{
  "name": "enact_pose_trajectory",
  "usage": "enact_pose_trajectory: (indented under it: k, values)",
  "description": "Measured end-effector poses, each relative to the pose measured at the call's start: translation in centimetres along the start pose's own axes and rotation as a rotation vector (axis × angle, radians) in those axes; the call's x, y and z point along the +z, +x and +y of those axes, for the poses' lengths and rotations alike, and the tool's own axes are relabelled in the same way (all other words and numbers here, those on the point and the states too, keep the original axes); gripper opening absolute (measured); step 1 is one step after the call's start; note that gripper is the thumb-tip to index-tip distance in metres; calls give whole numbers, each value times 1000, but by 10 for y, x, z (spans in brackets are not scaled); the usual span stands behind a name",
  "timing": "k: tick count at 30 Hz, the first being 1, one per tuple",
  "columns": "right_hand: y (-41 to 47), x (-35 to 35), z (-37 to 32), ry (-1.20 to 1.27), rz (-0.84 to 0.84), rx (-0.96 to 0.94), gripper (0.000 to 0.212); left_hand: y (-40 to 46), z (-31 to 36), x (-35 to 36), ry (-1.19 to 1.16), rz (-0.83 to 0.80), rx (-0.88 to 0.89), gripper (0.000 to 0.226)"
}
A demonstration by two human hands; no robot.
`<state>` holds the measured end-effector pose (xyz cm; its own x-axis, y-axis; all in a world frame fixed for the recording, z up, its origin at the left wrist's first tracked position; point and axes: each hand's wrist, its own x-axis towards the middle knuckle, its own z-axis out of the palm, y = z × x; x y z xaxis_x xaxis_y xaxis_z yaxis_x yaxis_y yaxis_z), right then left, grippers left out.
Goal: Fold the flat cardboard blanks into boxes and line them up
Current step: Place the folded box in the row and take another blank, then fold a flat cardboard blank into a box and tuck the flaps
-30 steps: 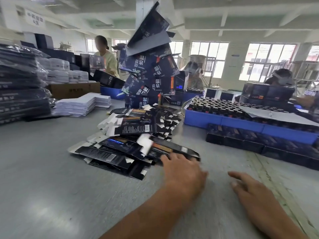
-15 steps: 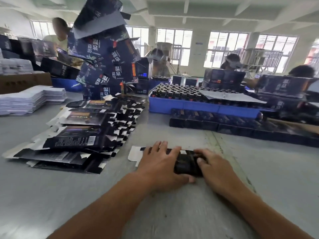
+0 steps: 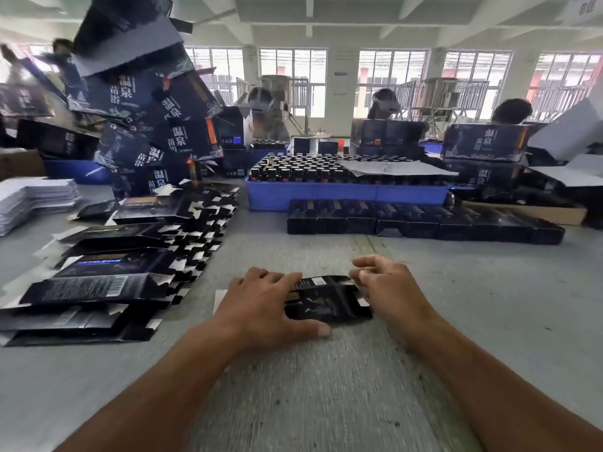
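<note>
We have one blank (image 3: 326,298) lying flat on the desk (image 3: 326,380), straight in front of us and apart from the heap, so both hands can work it without snagging the rest. Our left hand (image 3: 261,305) lies across its left part with fingers spread and nearly straight, pressing it down; the thumb stretches along the near edge. That looks meant to pin the card while the other end is worked. Our right hand (image 3: 388,285) sits at the blank's right end, fingers loosely curled and parted; we cannot tell whether they touch the card or have hold of any flap.

The blank is thin glossy black card with white undersides showing at small tabs, creased into narrow panels. The pile of blanks (image 3: 124,256) to our left is fanned in overlapping rows, so each is probably easy to slide off. Beyond, the row of boxes (image 3: 421,220) stands side by side against a blue tray (image 3: 346,195) of dark bottles. The desk is grey, matt and scuffed.
</note>
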<state>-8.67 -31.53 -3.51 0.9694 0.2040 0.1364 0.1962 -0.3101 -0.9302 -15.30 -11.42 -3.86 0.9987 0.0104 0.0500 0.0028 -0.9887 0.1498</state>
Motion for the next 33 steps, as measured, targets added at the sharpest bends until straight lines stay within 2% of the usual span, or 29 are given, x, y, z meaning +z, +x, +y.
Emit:
enact_pose_trajectory:
  k: [8, 12, 16, 21, 26, 30, 33]
  values:
    - [6, -11, 2, 236, 47, 115, 29, 0, 1, -3, -154, -4, 1, 127]
    - [7, -12, 2, 303, 61, 127, 25, 0, -2, -8, -196, 83, 15, 121]
    - [9, -14, 3, 346, 63, 156, 14, -2, -3, -14, -72, 204, 61, 117]
    - [5, -16, -1, 408, -34, 156, 15, -6, -1, -15, 3, 246, 120, 106]
    - [3, -20, -3, 405, -135, 123, 24, -9, 2, -16, -81, 301, 173, 98]
    - [0, -18, -7, 400, -276, 123, 35, -11, 5, -16, -90, 334, 219, 96]
    - [-1, -16, -8, 403, -300, 58, 38, -11, 5, -15, -63, 345, 240, 98]
